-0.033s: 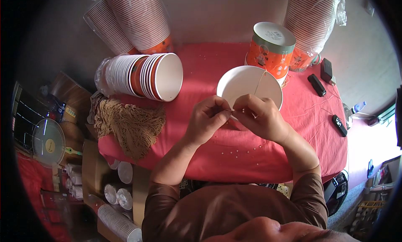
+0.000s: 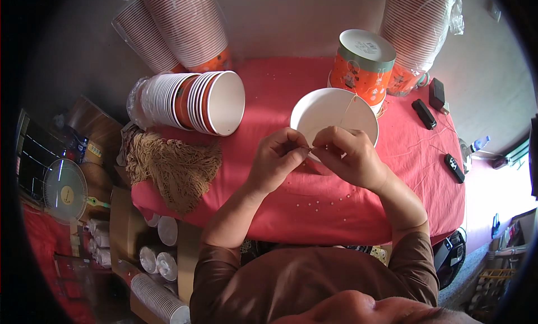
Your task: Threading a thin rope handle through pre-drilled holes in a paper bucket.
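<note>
My left hand and my right hand meet fingertip to fingertip over the near rim of an upright white paper bucket. Both are closed in a pinch; the small thing between them is mostly hidden by the fingers. A thin pale thread hangs over the bucket's far rim and runs down inside toward my right hand. Small white beads or bits lie scattered on the red cloth below my hands. Behind the bucket stands an upturned orange and green bucket, stacked on another.
A stack of paper buckets lies on its side at left, beside a brown tasselled bundle of yarn. Tall wrapped stacks rise at the back. Black devices sit at right. An open carton stands beside the table.
My right hand has shifted very slightly to the right, and the thread inside the bucket looks fainter. Everything else stays in place.
</note>
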Tool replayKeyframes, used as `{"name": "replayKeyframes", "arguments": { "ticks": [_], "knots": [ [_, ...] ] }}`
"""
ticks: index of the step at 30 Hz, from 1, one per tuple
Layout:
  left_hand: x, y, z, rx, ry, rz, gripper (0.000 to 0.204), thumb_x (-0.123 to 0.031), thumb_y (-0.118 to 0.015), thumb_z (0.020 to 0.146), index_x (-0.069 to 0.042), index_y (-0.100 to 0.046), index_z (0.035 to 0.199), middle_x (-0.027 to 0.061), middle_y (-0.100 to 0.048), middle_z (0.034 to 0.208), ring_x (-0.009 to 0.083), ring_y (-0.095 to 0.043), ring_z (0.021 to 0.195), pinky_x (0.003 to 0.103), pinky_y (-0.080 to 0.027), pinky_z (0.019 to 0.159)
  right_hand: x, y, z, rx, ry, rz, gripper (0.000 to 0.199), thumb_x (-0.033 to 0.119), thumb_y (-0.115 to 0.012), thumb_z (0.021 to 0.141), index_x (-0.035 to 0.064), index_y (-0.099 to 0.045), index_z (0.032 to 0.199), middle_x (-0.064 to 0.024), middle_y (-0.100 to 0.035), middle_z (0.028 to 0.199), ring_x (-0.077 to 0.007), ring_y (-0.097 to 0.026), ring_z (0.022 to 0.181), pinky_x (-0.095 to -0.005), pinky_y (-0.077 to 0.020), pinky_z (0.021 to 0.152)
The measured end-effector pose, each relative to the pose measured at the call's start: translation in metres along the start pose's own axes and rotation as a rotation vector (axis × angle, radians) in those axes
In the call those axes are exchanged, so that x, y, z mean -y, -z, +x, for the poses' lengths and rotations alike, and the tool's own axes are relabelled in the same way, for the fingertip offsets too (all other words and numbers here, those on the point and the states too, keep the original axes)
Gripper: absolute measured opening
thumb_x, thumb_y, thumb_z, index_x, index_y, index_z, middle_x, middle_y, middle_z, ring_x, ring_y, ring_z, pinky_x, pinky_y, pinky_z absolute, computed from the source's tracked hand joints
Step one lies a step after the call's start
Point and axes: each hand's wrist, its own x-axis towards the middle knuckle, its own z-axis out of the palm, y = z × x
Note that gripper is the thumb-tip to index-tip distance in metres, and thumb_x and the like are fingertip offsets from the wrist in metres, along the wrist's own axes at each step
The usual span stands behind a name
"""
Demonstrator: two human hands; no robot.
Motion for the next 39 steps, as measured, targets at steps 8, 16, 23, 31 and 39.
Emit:
{"name": "replayKeyframes", "arguments": {
  "ticks": [8, 16, 23, 31, 39],
  "knots": [
    [-0.001, 0.005, -0.001, 0.013, 0.199, -0.208, 0.008, -0.007, -0.063, 0.093, -0.001, -0.064, 0.099, 0.0029, -0.066, 0.083, 0.0053, -0.057, 0.070, 0.020, -0.046, 0.062, -0.003, 0.002, 0.005, 0.008, 0.235, -0.149, 0.023, 0.002, -0.076, 0.073, 0.0056, -0.066, 0.094, -0.0064, -0.064, 0.082, -0.0259, -0.066, 0.068, -0.0376, -0.0530, 0.058],
    [0.004, 0.006, -0.002, 0.012, 0.138, -0.184, 0.013, -0.008, -0.063, 0.095, 0.001, -0.067, 0.104, 0.0044, -0.069, 0.081, 0.0051, -0.057, 0.068, 0.019, -0.044, 0.060, -0.007, 0.003, 0.004, 0.016, 0.227, -0.143, 0.024, -0.002, -0.076, 0.073, 0.0030, -0.065, 0.094, -0.0077, -0.065, 0.080, -0.0231, -0.065, 0.066, -0.0353, -0.0504, 0.057],
    [0.001, 0.005, -0.001, 0.013, 0.101, -0.095, 0.013, -0.009, -0.064, 0.096, 0.002, -0.067, 0.103, 0.0046, -0.070, 0.084, 0.0060, -0.060, 0.072, 0.020, -0.048, 0.064, -0.007, 0.002, 0.005, -0.006, 0.289, -0.294, 0.026, 0.013, -0.079, 0.073, 0.0070, -0.066, 0.095, -0.0041, -0.062, 0.080, -0.0223, -0.062, 0.063, -0.0357, -0.0503, 0.058],
    [-0.005, 0.001, -0.002, -0.003, 0.037, 0.031, 0.011, -0.006, -0.064, 0.095, 0.003, -0.067, 0.102, 0.0029, -0.069, 0.085, 0.0051, -0.060, 0.076, 0.020, -0.048, 0.066, -0.009, 0.009, 0.005, -0.015, 0.329, -0.381, 0.022, 0.012, -0.077, 0.073, 0.0079, -0.065, 0.091, -0.0037, -0.060, 0.078, -0.0230, -0.061, 0.062, -0.0364, -0.0497, 0.058],
    [-0.008, 0.002, 0.000, -0.049, -0.016, 0.201, 0.006, -0.006, -0.066, 0.095, 0.000, -0.066, 0.096, -0.0031, -0.063, 0.078, 0.0010, -0.053, 0.070, 0.018, -0.042, 0.060, -0.010, 0.016, 0.004, 0.104, 0.305, -0.553, 0.016, 0.015, -0.073, 0.074, 0.0098, -0.061, 0.083, -0.0024, -0.060, 0.070, -0.0218, -0.064, 0.062, -0.0368, -0.0502, 0.057]
  ]
}}
